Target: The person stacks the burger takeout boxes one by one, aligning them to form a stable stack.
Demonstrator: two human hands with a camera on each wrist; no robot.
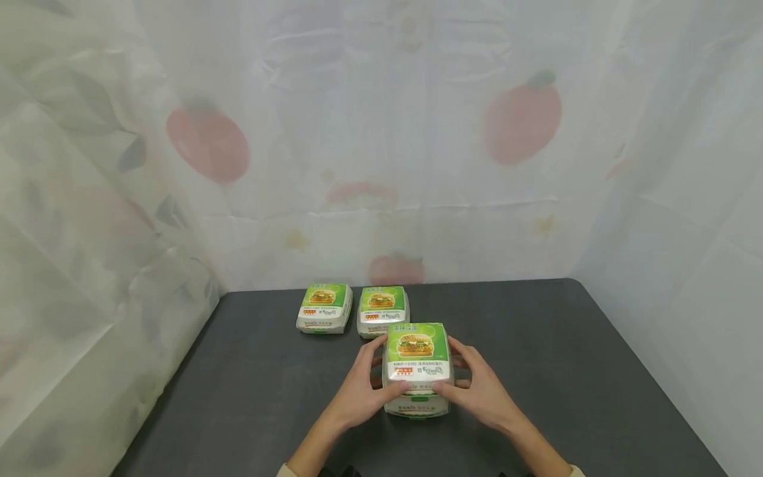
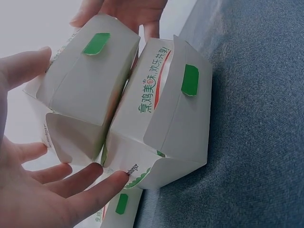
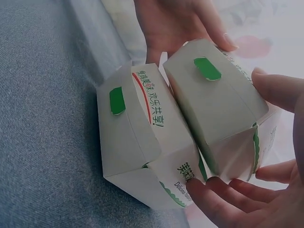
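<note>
Two green-and-white paper burger boxes are stacked near the front of the table. My left hand (image 1: 365,391) and right hand (image 1: 477,391) grip the upper burger box (image 1: 416,351) from both sides, thumbs at its near edge and fingers along its sides. Directly beneath is the lower burger box (image 1: 417,407), standing on the table. In the left wrist view a green tab shows on the upper box (image 2: 80,80) and on the lower box (image 2: 183,109). Some fingertips (image 3: 194,187) of the right hand reach down to the lower box's side.
Behind the stack, another burger box (image 1: 381,311) stands on the dark table (image 1: 250,411), and one more burger box (image 1: 324,309) sits to its left. White curtains (image 1: 381,132) printed with fruit hang at the back and along both sides.
</note>
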